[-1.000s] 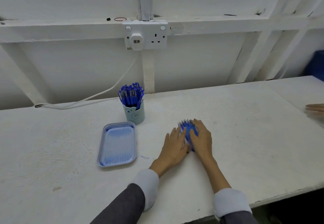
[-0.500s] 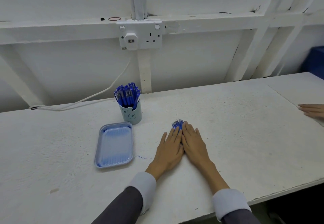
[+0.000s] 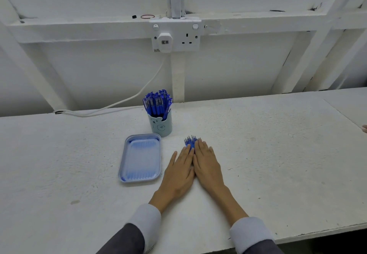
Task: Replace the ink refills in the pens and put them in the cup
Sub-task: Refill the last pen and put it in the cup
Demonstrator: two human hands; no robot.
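So there are two hands on the white table (image 3: 278,154), both flat and palm down with the fingers straight, not gripping anything. The left hand (image 3: 178,174) and right hand (image 3: 208,168) sit side by side, touching along their inner edges, and their fingertips lie over one bunch of blue ink refills (image 3: 189,141). Only the pointy tips of the bunch poke out past the fingers, and they're too small and crammed together for me to count. Just left of the hands there's one pale blue tray (image 3: 140,158), rectangular with rounded corners. Right behind its far right corner stands one light blue cup (image 3: 161,124) with a little bear face on it. The cup is stuffed with blue pens (image 3: 156,102) standing upright, packed too tight for an exact number, but it's well over a handful. On the wall behind is one double socket (image 3: 175,35) with two switches and one white plug (image 3: 164,42) in its left outlet. One white cable (image 3: 119,102) runs down from there to the back of the table. On the ledge left of the socket sit one red rubber band (image 3: 147,16) and one tiny black bit (image 3: 134,16). Two white cuffs on grey sleeves show at the bottom, and somebody else's fingertips (image 3: 365,129) peek in at the far right edge.
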